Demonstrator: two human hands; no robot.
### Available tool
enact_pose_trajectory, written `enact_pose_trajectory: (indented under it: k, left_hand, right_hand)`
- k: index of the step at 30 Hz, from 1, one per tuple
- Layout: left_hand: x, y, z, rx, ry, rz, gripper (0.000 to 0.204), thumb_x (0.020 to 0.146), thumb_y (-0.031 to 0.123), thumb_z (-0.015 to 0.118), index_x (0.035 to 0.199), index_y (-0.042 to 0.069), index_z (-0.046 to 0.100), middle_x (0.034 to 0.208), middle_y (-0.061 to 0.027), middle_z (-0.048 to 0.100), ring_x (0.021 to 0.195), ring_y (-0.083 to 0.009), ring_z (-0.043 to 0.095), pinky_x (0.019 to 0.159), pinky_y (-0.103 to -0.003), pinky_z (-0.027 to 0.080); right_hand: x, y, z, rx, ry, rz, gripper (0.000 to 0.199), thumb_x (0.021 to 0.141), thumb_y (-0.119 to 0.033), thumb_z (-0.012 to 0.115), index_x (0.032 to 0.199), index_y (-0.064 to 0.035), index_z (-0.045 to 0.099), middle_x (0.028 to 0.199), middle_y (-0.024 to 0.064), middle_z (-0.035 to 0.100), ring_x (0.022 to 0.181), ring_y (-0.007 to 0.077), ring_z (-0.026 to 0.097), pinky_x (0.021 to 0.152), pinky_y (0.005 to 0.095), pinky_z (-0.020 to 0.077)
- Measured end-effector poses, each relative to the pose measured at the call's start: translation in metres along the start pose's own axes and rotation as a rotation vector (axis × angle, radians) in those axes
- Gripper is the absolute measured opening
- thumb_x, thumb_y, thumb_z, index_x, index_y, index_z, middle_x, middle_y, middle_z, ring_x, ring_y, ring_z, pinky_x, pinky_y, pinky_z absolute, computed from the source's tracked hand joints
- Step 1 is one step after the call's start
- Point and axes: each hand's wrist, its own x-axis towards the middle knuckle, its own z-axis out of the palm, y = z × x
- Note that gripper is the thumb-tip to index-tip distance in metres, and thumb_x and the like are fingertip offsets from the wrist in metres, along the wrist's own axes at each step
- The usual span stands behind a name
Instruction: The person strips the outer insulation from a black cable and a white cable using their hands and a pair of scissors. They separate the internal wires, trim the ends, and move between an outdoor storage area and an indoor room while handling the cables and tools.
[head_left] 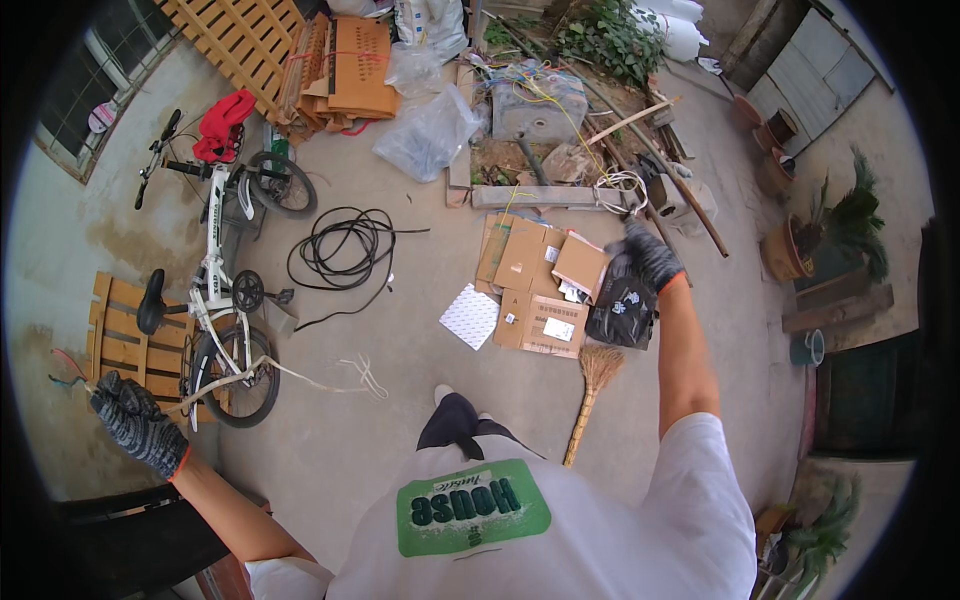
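The right hand (pixel 648 252), in a dark knitted work glove with an orange cuff, is raised at arm's length and closed around the top of a crumpled black plastic bag (pixel 622 310), which hangs below the fist. The left hand (pixel 135 420), gloved the same way, is curled shut around the end of a pale off-white rope (pixel 300 378); a few thin coloured wires (pixel 62 368) show just beside that fist, though whether the hand grips them too is hard to tell.

Taking the white folding bicycle (pixel 225 290) as the landmark: the rope runs from the left hand across the bicycle's lower wheel and ends in a loose tangle on the concrete to its right. A slatted wooden pallet (pixel 115 335) lies just behind the bicycle on its left. A coil of black cable (pixel 340 250) lies to its right, near the upper wheel. Farther right are flattened brown cardboard boxes (pixel 530 275), with the black bag hanging at their far edge. Below the boxes lies a straw broom (pixel 592 385). A red cloth (pixel 222 125) is draped above the bicycle's handlebars.
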Motion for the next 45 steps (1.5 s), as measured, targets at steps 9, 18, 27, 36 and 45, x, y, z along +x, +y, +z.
enact_pose_trajectory:
  k: [9,18,27,36,45]
  left_hand:
    - [0.001,-0.032,0.057,-0.146,-0.139,-0.086,0.026,0.087,0.026,0.049,0.086,0.001,0.056,0.056,0.0023,0.041,0.045,-0.005,0.031,0.039,-0.021,0.024]
    - [-0.037,-0.038,0.128,-0.227,0.02,-0.106,0.027,0.089,0.028,0.046,0.09,0.002,0.054,0.054,0.0016,0.039,0.04,-0.0056,0.027,0.035,-0.02,0.022]
    - [-0.064,-0.058,0.193,-0.128,-0.077,-0.123,0.029,0.087,0.031,0.049,0.083,0.003,0.054,0.051,0.0025,0.037,0.039,-0.005,0.027,0.035,-0.019,0.023]
    - [-0.079,-0.075,0.214,0.068,-0.052,-0.092,0.025,0.082,0.03,0.056,0.083,0.005,0.058,0.054,0.0048,0.039,0.045,-0.004,0.03,0.041,-0.018,0.022]
    - [-0.104,-0.081,0.255,0.435,-0.122,-0.134,0.022,0.079,0.022,0.058,0.089,0.002,0.057,0.062,0.0043,0.047,0.05,-0.0023,0.04,0.043,-0.017,0.028]
  right_hand:
    - [0.046,-0.023,-0.002,-0.311,0.252,0.052,0.018,0.079,-0.021,0.057,0.08,-0.003,0.058,0.057,0.0064,0.056,0.047,0.0133,0.052,0.043,0.0276,0.0417]
    - [0.104,-0.019,-0.016,-0.024,-0.147,0.197,0.023,0.084,-0.022,0.051,0.098,-0.005,0.057,0.072,0.0075,0.059,0.05,0.0156,0.054,0.048,0.0268,0.046]
    - [0.159,-0.018,-0.068,-0.287,0.284,-0.196,0.024,0.068,-0.02,0.069,0.073,0.0003,0.058,0.066,0.0106,0.059,0.06,0.0153,0.053,0.061,0.0293,0.0448]
    - [0.127,-0.059,-0.093,-0.766,-0.074,-0.083,0.058,0.076,-0.039,0.061,0.118,-0.0027,0.044,0.068,0.0069,0.055,0.055,0.0143,0.054,0.046,0.0259,0.0462]
    - [0.133,-0.076,-0.11,0.229,-0.475,-0.259,0.053,0.08,-0.01,0.056,0.129,-0.0058,0.035,0.067,0.003,0.054,0.06,0.011,0.053,0.051,0.0239,0.0432]
